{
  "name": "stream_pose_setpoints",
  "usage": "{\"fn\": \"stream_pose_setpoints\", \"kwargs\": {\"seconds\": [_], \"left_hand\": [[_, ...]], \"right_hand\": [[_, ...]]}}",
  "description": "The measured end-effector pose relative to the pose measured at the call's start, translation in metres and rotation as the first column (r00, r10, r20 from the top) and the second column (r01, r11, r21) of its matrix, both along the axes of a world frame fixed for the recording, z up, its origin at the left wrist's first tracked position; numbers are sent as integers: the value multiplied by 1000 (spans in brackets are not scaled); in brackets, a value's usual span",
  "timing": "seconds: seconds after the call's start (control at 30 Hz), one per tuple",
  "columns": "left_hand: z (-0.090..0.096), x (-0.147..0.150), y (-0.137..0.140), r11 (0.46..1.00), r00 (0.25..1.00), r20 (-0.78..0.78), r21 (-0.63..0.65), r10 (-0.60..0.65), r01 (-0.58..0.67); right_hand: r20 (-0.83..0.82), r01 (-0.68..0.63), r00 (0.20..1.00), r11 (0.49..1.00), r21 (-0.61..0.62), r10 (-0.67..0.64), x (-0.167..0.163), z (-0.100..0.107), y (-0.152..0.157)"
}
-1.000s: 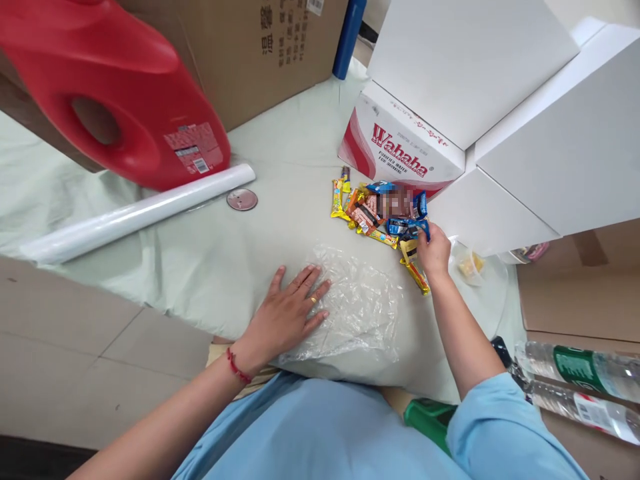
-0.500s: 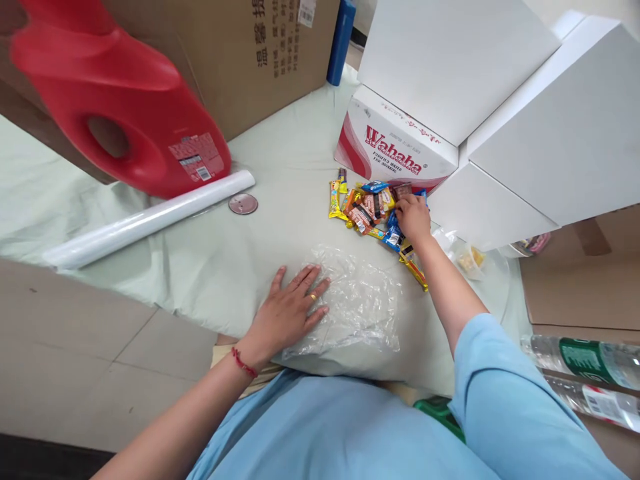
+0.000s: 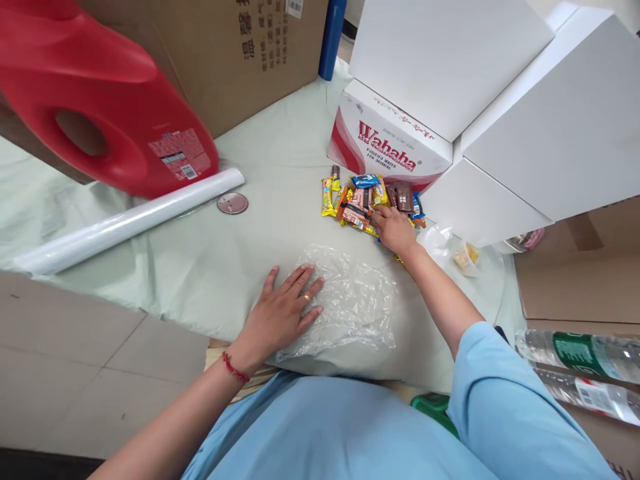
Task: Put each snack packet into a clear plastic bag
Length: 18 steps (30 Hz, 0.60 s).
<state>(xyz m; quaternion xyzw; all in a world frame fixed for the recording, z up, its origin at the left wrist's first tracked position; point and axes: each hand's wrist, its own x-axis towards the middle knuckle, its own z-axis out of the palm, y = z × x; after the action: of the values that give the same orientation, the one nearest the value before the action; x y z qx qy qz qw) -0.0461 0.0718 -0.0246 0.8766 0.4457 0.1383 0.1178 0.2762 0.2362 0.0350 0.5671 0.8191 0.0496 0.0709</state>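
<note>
My left hand (image 3: 283,307) lies flat with its fingers spread, pressing on the left side of a crumpled clear plastic bag (image 3: 355,300). Farther out, my right hand (image 3: 395,230) reaches over a heap of small wrapped snacks (image 3: 356,215), its fingers stretched out and touching the wrappers, with no single piece clearly held. Brown packets (image 3: 401,198) lie just beyond that hand, and a blue-wrapped piece (image 3: 366,180) rests on top of the heap. My right hand and forearm hide the heap's near right side.
Behind the snacks stands a Wahaha carton (image 3: 390,143) beside white boxes (image 3: 530,133). A red jug (image 3: 125,113), a white roll (image 3: 135,220) and a round disc (image 3: 233,203) are on the left. A small cup (image 3: 466,259) and plastic bottles (image 3: 580,351) are at right.
My right hand has shifted left across the snack heap, uncovering the brown packets at its right. My left hand stays flat on the plastic bag. The view has shifted slightly.
</note>
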Motion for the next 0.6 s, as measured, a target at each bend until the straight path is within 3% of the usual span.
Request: {"fn": "stream_pose_setpoints", "kwargs": {"seconds": [0.3, 0.6], "left_hand": [[-1, -2, 0, 1000, 1000, -5, -13, -15, 15], [0, -1, 0, 1000, 999, -27, -11, -18, 18]], "right_hand": [[55, 222, 973, 974, 47, -224, -6, 3, 17], [119, 174, 977, 984, 49, -179, -13, 0, 26]]}}
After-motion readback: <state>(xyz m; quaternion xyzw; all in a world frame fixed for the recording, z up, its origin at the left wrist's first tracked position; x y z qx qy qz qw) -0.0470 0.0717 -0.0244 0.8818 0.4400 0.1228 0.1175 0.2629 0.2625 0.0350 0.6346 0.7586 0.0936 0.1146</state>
